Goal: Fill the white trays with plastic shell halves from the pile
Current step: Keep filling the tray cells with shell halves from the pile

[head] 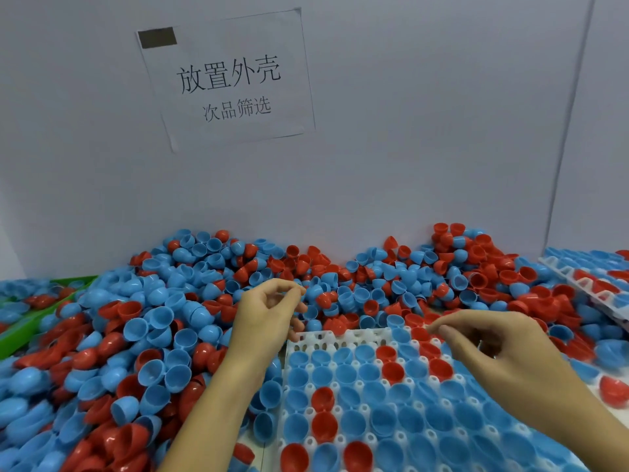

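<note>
A grey-white wall [408, 148] stands straight ahead of me, running into a side panel [599, 131] at a corner on the right. A paper sign [228, 80] with printed characters is stuck on the wall, a dark strip of tape [157, 37] at its top left corner.

The table itself barely shows; it is buried under the pile [163, 318] of red and blue shell halves, which banks up against the foot of the wall and spreads from the far left to the far right. A green bin [30, 321] sits at the left edge, shells in it too.

The tray [320, 337] lies right in front of me, its far edge against the pile. Most of its cups hold shells, open side up, mostly blue with some red; the far row near the left corner shows bare white. A second tray [578, 277], also loaded, lies tilted on the pile at the right edge.

My left hand [269, 315] hovers over the pile just beyond the tray's far left corner, fingers loosely curled, thumb and forefinger tips close together; I cannot tell if anything is between them. My right hand [493, 338] is over the tray's far right part, fingers bent and drawn narrow, tips near a red shell [420, 333] at the edge; whether I pinch it I cannot tell.
</note>
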